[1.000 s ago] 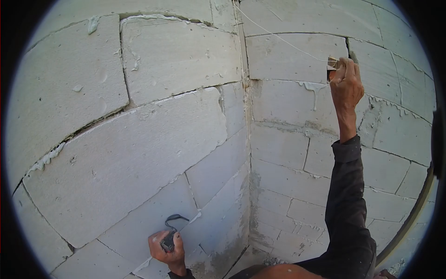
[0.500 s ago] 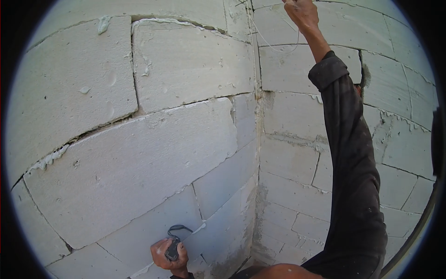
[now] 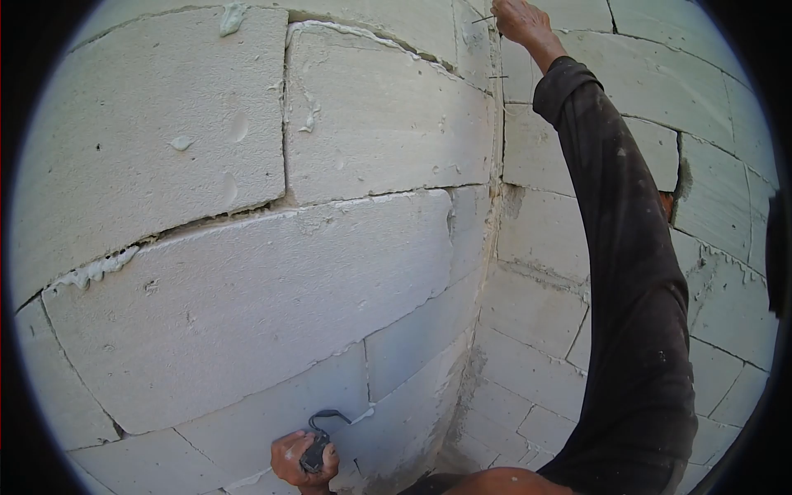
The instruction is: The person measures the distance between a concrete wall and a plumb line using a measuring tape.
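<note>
My left hand [image 3: 290, 459], low in the view, is closed around a small black device [image 3: 316, 453] with a looped dark strap [image 3: 330, 414]. At the top, my right hand [image 3: 521, 21] reaches up to the wall corner, beside a thin metal nail [image 3: 483, 19]. Its fingers are bent together at the top edge, and what they hold is too small to make out. A second nail [image 3: 498, 77] sticks out of the corner below it.
Pale block walls [image 3: 247, 305] meet at a vertical corner [image 3: 492, 214] right of centre. Hardened mortar [image 3: 91, 271] bulges from joints. A reddish-brown piece [image 3: 667, 205] shows in a gap in the right wall. A dark curved edge borders the far right.
My right hand has moved from the gap in the right wall up and left to the corner. The light string seen with it earlier no longer shows clearly. My left hand keeps its hold.
</note>
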`<state>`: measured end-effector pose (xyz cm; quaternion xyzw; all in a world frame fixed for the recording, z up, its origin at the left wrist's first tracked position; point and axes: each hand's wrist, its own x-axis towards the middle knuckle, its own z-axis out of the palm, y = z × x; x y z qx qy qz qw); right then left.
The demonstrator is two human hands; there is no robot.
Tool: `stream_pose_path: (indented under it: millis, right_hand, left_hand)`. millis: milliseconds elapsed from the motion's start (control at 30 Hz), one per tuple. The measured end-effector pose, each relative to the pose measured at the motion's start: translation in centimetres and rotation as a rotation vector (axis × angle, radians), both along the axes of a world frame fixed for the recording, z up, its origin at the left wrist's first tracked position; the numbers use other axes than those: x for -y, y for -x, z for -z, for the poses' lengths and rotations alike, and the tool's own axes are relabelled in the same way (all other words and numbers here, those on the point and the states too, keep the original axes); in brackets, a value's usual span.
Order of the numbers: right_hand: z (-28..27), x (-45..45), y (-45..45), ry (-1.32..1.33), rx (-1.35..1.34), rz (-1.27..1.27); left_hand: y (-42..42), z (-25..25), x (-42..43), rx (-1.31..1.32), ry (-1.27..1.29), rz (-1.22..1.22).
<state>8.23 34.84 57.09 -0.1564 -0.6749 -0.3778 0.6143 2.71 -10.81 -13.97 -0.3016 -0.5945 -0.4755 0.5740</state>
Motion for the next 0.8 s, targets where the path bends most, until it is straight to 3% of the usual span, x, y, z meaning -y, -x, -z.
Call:
stream_pose_path:
  millis: [100,167,267,400,467,700,733,800]
  right_hand:
    - [-0.8,-0.8,1.0,0.005,0.104,-0.001]
    - [-1.0,-1.2,2.0,0.117,0.052,0.049]
    - [-0.7,-2.2,2.8,-0.001,0.028,0.066]
    - [-0.3,-2.4,3.0,0.086,0.064,0.036]
    - [-0.4,-2.2,2.4,0.108,-0.044,0.091]
    - [-0.6,4.4,-2.3,0.105,-0.013,-0.137]
    - [0.3,5.6,-1.5,-0.005,-0.133,0.084]
    - [-2.4,5.9,-2.5,-0.24,0.011,0.315]
  left_hand:
    - [-0.1,-0.1,0.1,0.012,0.01,-0.003]
    - [-0.1,0.1,0.1,0.024,0.012,-0.009]
    - [0.3,0.3,0.1,0.001,0.012,-0.015]
    - [0.3,0.6,-0.1,-0.017,0.007,-0.034]
    - [0.2,0.3,0.1,-0.015,0.023,-0.052]
    - [-0.2,-0.4,0.1,0.021,0.027,-0.044]
    - [-0.2,-0.4,0.1,0.027,0.021,-0.061]
    - [-0.4,-0.7,0.3,0.049,0.024,-0.028]
